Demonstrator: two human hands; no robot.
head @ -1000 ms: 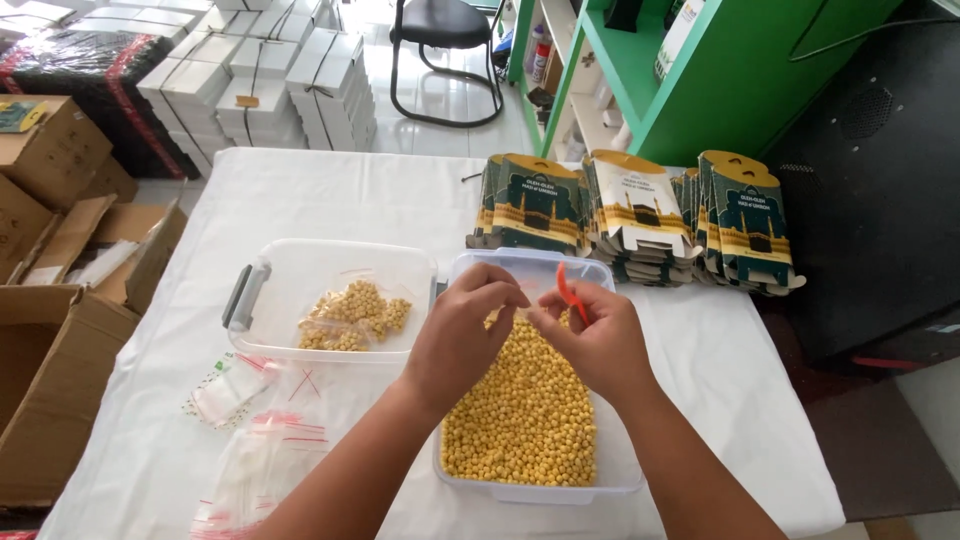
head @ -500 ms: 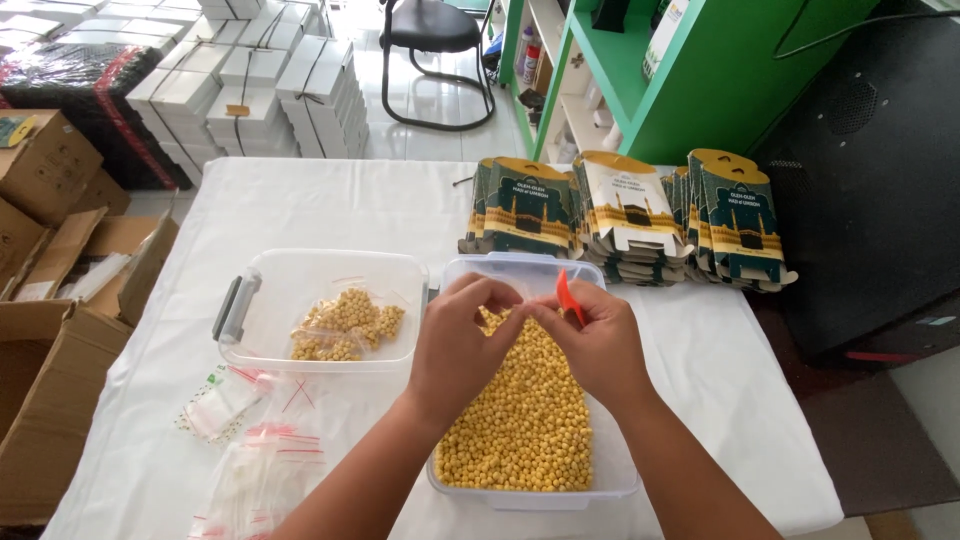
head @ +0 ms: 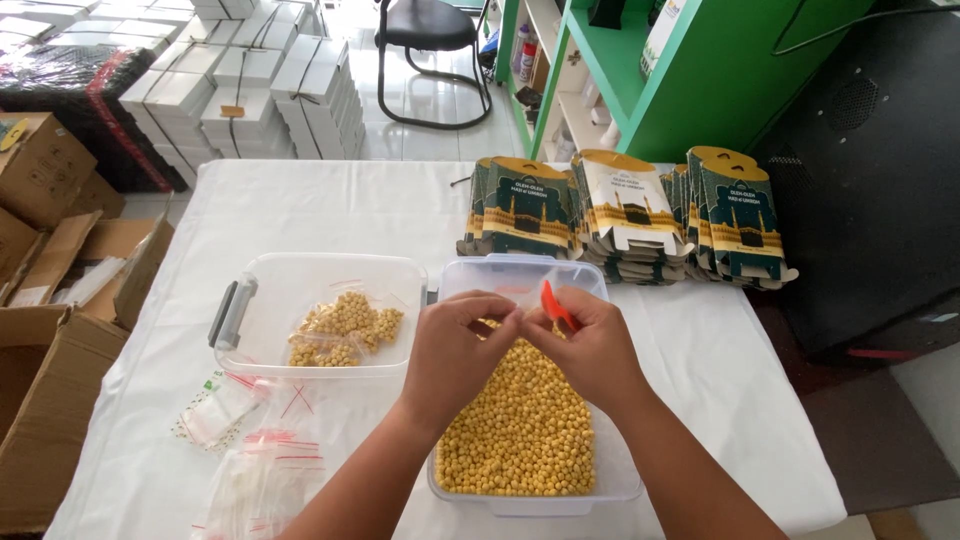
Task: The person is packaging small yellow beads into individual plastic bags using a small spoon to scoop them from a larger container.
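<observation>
Orange scoop (head: 556, 305) lower than before

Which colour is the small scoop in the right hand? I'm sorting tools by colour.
Orange-red; the scoop shows best in the head view, held by the right hand.

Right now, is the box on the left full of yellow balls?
No, the left box holds only a few small filled bags; its floor is mostly bare.

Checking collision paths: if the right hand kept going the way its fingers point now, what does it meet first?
The right hand points left, fingertips meeting the left hand above the tub of yellow pellets. It would most likely meet the left hand's fingers first; they already look in contact, though depth is unclear.
</observation>
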